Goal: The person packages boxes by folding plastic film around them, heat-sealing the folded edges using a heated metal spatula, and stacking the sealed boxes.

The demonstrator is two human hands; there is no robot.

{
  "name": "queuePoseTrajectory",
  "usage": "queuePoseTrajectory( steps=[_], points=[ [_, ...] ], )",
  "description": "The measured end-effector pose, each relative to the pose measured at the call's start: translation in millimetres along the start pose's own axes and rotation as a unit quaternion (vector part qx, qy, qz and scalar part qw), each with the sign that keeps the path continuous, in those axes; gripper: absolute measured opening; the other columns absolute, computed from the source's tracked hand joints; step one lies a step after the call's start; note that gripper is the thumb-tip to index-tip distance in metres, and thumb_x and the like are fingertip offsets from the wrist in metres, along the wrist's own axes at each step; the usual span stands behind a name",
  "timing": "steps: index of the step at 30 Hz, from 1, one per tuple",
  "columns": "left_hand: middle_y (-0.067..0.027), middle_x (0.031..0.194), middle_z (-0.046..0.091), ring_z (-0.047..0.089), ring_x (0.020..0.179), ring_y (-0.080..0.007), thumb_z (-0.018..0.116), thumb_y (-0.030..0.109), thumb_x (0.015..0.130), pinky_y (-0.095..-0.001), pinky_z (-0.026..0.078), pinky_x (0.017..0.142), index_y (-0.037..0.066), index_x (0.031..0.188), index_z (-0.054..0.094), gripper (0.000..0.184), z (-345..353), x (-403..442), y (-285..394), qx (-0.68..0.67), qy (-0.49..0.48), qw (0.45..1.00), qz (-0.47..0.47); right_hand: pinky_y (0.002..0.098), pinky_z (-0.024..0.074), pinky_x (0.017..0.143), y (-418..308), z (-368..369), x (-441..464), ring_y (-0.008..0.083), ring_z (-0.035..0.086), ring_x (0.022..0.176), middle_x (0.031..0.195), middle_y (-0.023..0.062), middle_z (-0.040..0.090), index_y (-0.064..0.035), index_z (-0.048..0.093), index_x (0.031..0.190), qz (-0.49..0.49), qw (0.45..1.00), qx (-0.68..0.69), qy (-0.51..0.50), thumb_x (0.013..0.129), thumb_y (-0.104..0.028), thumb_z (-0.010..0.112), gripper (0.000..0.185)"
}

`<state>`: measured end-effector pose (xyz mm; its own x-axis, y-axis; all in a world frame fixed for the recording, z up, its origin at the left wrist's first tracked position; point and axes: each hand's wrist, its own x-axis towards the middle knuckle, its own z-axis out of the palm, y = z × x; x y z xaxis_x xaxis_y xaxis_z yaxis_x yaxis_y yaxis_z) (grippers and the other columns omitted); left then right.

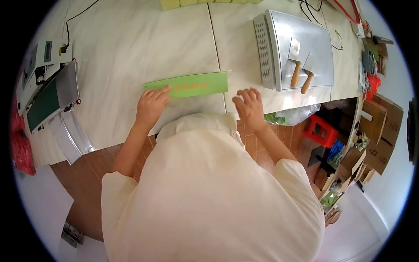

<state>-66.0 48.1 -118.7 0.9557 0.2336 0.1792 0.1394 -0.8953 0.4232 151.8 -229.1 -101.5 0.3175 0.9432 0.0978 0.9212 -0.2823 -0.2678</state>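
A long green strip (192, 91) with orange lettering, apparently card or stiff paper, lies across the pale marble-patterned table in front of me. My left hand (153, 104) has its fingers over the near edge at the strip's left end, closed on it. Off the strip's right end, near the table's front edge, is my right hand (250, 107). Its fingers are bent and apart, with nothing visible in them, and it does not touch the strip.
A silver metal box (301, 52) stands at the right, bearing two wooden-handled scrapers (295, 63). On the left is a machine with a green belt (46, 105) and a clear chute (72, 133). A yellow-green object (205, 3) lies at the far edge. A red stool (321, 131) and cardboard boxes (379, 131) are lower right.
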Motion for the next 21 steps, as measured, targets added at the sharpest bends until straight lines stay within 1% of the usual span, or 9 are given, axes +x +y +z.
queuePoseTrajectory(
  steps=[2,4,5,7,10,11,13,19,21],
  points=[
    [-0.0006,0.112,0.07,0.064,0.087,-0.0214,0.073,0.016,0.08,-0.0358,0.049,0.083,0.006,0.083,0.062,0.015,-3,2,-1,-0.01,-0.006,1.0,-0.008,0.0474,0.04,0.097,14,-1,10,0.0264,0.056,0.102,0.103,0.0063,0.06,-0.0098,0.063,0.094,0.006,0.999,-0.012,0.037,0.082,-0.009,0.067,0.013],
    [-0.0003,0.109,0.07,0.063,0.085,-0.0224,0.072,0.016,0.081,-0.0365,0.049,0.081,0.006,0.082,0.062,0.014,-4,6,-3,-0.055,0.017,0.998,-0.036,0.0447,0.0413,0.088,24,-6,22,0.0278,0.056,0.097,0.101,0.0072,0.061,-0.009,0.061,0.091,0.133,0.983,0.019,0.128,0.08,-0.007,0.069,0.014],
    [-0.0003,0.109,0.07,0.063,0.085,-0.0224,0.072,0.016,0.081,-0.0365,0.049,0.081,0.006,0.082,0.062,0.014,-5,8,-3,-0.054,0.019,0.998,-0.034,0.0447,0.0413,0.088,26,-5,27,0.0278,0.056,0.097,0.101,0.0072,0.061,-0.009,0.061,0.091,0.132,0.982,0.018,0.131,0.08,-0.007,0.069,0.014],
    [-0.0018,0.102,0.07,0.064,0.09,-0.0252,0.071,0.014,0.083,-0.0374,0.049,0.082,0.005,0.083,0.062,0.012,-9,12,-2,-0.095,-0.016,0.99,-0.103,0.0435,0.0407,0.082,26,-3,38,0.0301,0.056,0.094,0.101,0.0087,0.061,-0.0087,0.06,0.09,0.182,0.961,-0.01,0.208,0.078,-0.005,0.07,0.017],
    [-0.0028,0.097,0.069,0.063,0.089,-0.0255,0.071,0.013,0.084,-0.0366,0.049,0.08,0.006,0.083,0.062,0.011,-8,14,-4,-0.107,-0.01,0.989,-0.105,0.0444,0.0411,0.089,-2,12,52,0.0325,0.055,0.1,0.106,0.0112,0.061,-0.0076,0.06,0.101,0.092,0.972,0.085,0.199,0.075,-0.005,0.072,0.029],
    [-0.0028,0.097,0.069,0.063,0.089,-0.0255,0.071,0.013,0.084,-0.0366,0.049,0.08,0.006,0.083,0.062,0.011,-9,14,-4,-0.105,-0.009,0.989,-0.106,0.0449,0.0408,0.093,-16,17,57,0.0338,0.054,0.106,0.113,0.0131,0.059,-0.0064,0.058,0.11,0.057,0.979,0.116,0.159,0.074,-0.007,0.073,0.039],
    [-0.0033,0.095,0.067,0.062,0.088,-0.0251,0.071,0.013,0.084,-0.0354,0.049,0.078,0.005,0.083,0.062,0.012,-9,14,-5,-0.117,-0.009,0.987,-0.109,0.0471,0.0398,0.094,-46,18,73,0.0342,0.052,0.108,0.118,0.0144,0.055,-0.0055,0.056,0.116,0.024,0.983,0.148,0.103,0.072,-0.01,0.076,0.049],
    [-0.0033,0.092,0.064,0.06,0.085,-0.0247,0.07,0.015,0.084,-0.0368,0.048,0.078,0.006,0.083,0.063,0.011,-4,15,-7,-0.179,-0.018,0.973,-0.146,0.0453,0.0387,0.091,-63,66,90,0.0318,0.05,0.105,0.113,0.0097,0.055,-0.0076,0.059,0.104,-0.001,0.982,0.155,0.105,0.076,-0.007,0.074,0.032],
    [-0.0043,0.096,0.063,0.059,0.089,-0.0253,0.071,0.014,0.084,-0.0358,0.048,0.078,0.005,0.084,0.063,0.012,-3,14,-9,-0.167,-0.015,0.976,-0.141,0.0468,0.0381,0.092,-63,72,92,0.0318,0.051,0.102,0.11,0.0097,0.056,-0.0085,0.057,0.093,0.018,0.98,0.176,0.088,0.079,-0.008,0.07,0.019]
  ],
)
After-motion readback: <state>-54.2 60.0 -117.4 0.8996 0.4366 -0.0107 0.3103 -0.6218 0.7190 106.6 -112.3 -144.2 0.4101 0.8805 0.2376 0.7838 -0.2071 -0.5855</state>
